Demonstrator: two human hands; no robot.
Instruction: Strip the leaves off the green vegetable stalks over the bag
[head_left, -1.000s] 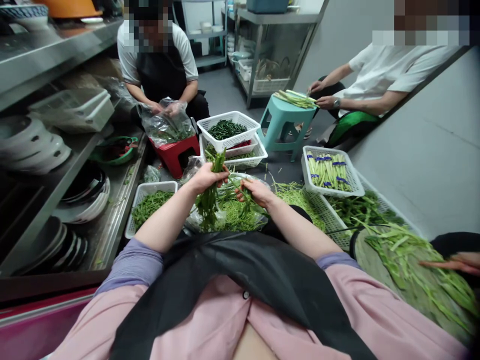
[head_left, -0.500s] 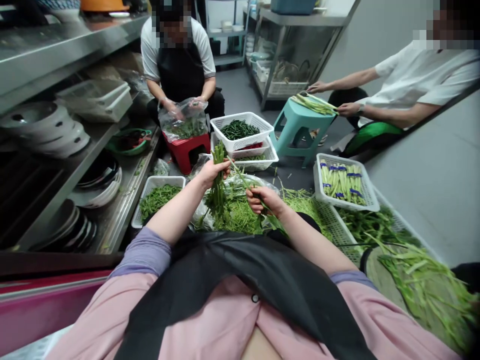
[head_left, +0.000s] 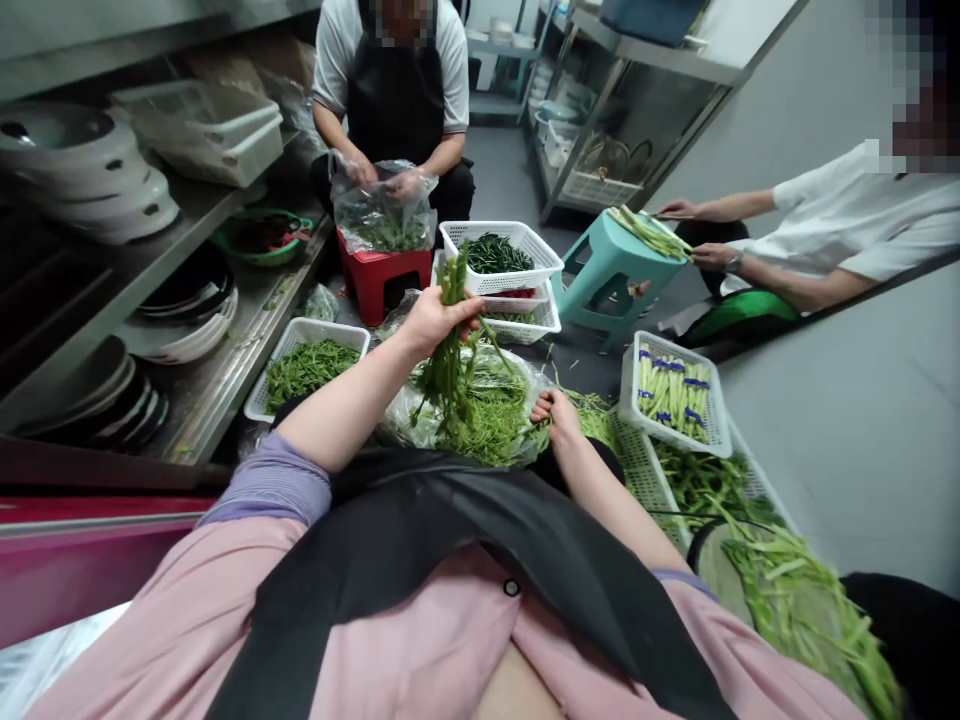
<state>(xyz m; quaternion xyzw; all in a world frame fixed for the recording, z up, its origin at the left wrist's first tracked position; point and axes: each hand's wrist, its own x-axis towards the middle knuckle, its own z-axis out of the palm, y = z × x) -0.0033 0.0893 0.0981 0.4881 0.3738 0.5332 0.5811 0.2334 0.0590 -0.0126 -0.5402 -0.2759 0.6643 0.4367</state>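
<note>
My left hand (head_left: 448, 318) is closed around an upright bunch of leafy green stems (head_left: 444, 375), thick stalk ends up and leaves hanging down. One thin stem slants out from the bunch to the right. Lower and to the right, my right hand (head_left: 559, 415) has its fingers curled beside the edge of a clear plastic bag (head_left: 405, 415); what they hold, if anything, I cannot make out. Under both hands lies a heap of loose thin green stems (head_left: 491, 420), partly in that bag.
White baskets hold greens (head_left: 311, 375), green chillies (head_left: 495, 253) and banded stalk bundles (head_left: 673, 390). A co-worker handles a bag on a red stool (head_left: 386, 285); another handles stalks on a teal stool (head_left: 619, 265). Shelves with bowls (head_left: 90, 175) stand left; a round board (head_left: 750, 575) lies right.
My right hand has moved right and down, away from the bunch. The stem that stretched between the hands no longer reaches it. My left hand still grips the bunch. The view has shifted slightly.
</note>
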